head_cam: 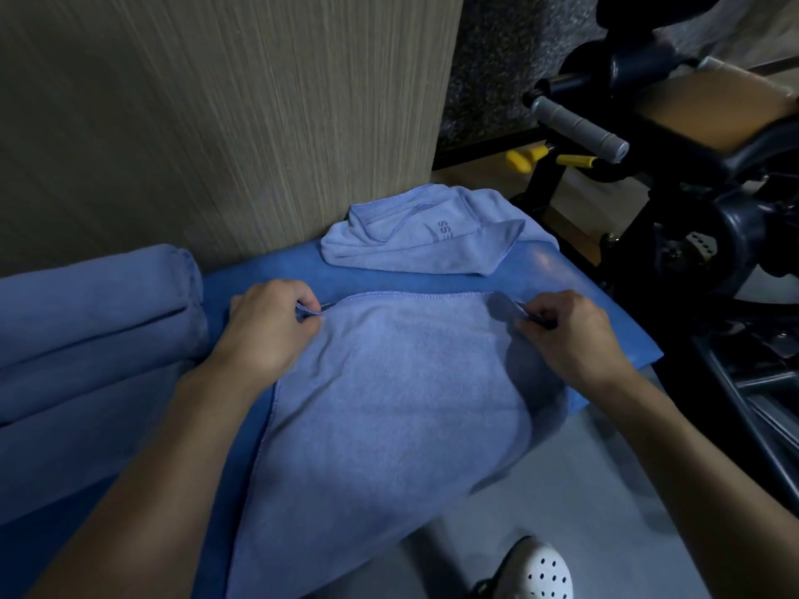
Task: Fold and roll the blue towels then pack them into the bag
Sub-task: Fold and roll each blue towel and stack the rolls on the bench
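Two hands' fingers, left hand (270,324) and right hand (570,335), pinch the blue towel's (389,404) far corners.

Bare counter (294,270) strip free between flat towel (389,382) and crumpled towel (415,239). Wall (216,123) blocks far side, rolled towels (86,317) block left, machine (691,209) crowds right. Near-right floor (562,490) side open.

We take this for a gym: past the right edge of the blue padded bench (562,274) stands a black exercise machine (735,227) with a grey ribbed handle (579,125), a tan pad (709,110) and yellow knobs (573,160).
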